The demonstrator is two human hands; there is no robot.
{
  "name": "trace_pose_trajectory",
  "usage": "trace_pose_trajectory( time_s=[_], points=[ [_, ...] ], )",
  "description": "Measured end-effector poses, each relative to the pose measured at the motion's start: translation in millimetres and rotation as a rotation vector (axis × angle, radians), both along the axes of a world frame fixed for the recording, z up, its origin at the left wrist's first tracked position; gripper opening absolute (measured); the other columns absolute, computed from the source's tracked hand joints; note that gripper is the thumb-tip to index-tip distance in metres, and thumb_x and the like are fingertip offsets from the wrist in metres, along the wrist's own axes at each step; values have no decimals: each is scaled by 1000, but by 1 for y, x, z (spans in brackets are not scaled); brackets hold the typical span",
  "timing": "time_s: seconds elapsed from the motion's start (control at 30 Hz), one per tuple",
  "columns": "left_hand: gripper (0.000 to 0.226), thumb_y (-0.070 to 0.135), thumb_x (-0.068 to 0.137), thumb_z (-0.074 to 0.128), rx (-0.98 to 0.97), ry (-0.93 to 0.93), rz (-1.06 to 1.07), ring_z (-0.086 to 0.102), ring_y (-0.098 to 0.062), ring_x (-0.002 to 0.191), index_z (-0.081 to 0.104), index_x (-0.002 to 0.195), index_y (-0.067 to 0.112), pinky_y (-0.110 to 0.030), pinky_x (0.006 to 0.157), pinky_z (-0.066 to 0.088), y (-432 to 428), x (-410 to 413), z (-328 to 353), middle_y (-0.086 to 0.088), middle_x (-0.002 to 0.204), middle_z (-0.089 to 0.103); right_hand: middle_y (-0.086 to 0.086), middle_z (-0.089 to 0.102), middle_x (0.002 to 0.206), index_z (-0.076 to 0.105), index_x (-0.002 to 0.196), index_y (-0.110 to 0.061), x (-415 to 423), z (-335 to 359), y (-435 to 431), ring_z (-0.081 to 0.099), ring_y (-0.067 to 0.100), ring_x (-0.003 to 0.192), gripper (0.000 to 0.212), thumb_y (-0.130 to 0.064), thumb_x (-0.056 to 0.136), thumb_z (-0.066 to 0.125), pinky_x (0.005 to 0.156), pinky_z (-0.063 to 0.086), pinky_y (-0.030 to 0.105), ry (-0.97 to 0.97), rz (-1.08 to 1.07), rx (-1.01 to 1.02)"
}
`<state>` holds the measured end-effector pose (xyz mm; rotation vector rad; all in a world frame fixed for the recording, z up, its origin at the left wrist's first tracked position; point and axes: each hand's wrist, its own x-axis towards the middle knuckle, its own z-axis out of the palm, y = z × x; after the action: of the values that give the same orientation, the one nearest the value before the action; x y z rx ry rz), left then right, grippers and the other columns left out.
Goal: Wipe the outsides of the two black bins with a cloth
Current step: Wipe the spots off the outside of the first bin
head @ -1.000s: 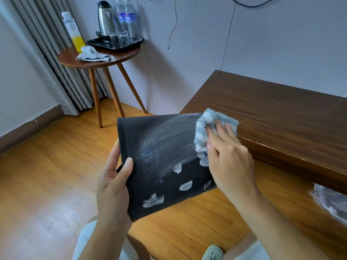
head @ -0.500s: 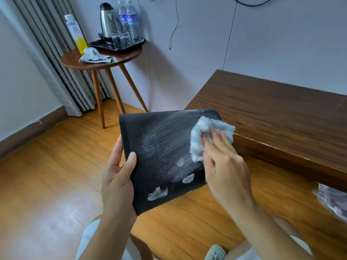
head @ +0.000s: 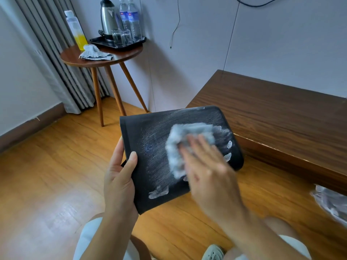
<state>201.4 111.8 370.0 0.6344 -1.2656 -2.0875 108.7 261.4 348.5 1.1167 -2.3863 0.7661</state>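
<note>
Round side table (head: 120,58): black tray (head: 105,44), grey cloth (head: 94,54), yellow-liquid bottle (head: 76,29).

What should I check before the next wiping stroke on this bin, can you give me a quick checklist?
1. Left hand gripping the black bin by its edge: ok.
2. Cloth under the right hand, pressed on the bin's side: ok.
3. White smears gone near the lower edge: not ok.
4. Marks by the right corner wiped: not ok.
5. Bin's other sides clean: cannot tell, hidden.
6. Second bin within reach: cannot tell, not in view.
</note>
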Motion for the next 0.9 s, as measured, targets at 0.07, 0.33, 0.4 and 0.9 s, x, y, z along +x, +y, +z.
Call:
trace_pose_trajectory(
  time_s=[0.07, 0.33, 0.4, 0.9],
  points=[
    [47, 12, 103, 52, -23, -8, 8, 71, -22, 107, 63, 134, 45, -46, 90, 59, -1, 2, 2, 7, 117, 77, 8, 48, 150, 49, 142, -14, -26, 2, 11, 46, 29, 141, 35, -20, 108, 41, 109, 48, 50, -57, -124, -35],
    [47, 11, 102, 54, -16, -26, -8, 71, -28, 111, 65, 131, 46, -52, 94, 57, 9, -6, 3, 0, 123, 75, 6, 44, 154, 49, 146, -17, 14, -2, -9, 38, 29, 147, 39, -20, 109, 39, 111, 47, 46, -121, -125, -12],
    [47, 9, 103, 52, 31, -6, -15, 70, -32, 114, 65, 132, 42, -52, 96, 57, 10, -8, 2, -6, 126, 74, 4, 44, 157, 51, 148, -21, 45, -10, -18, 33, 24, 151, 43, -21, 105, 45, 118, 39, 43, -100, 22, 24],
    [46, 13, 103, 54, 3, -41, 11, 68, -40, 116, 64, 131, 47, -63, 99, 52, 12, -7, 4, -7, 124, 73, 4, 45, 154, 52, 145, -20, 29, -12, -5, 36, 27, 149, 38, -24, 109, 41, 112, 46, 45, -125, -57, -22]
  ],
)
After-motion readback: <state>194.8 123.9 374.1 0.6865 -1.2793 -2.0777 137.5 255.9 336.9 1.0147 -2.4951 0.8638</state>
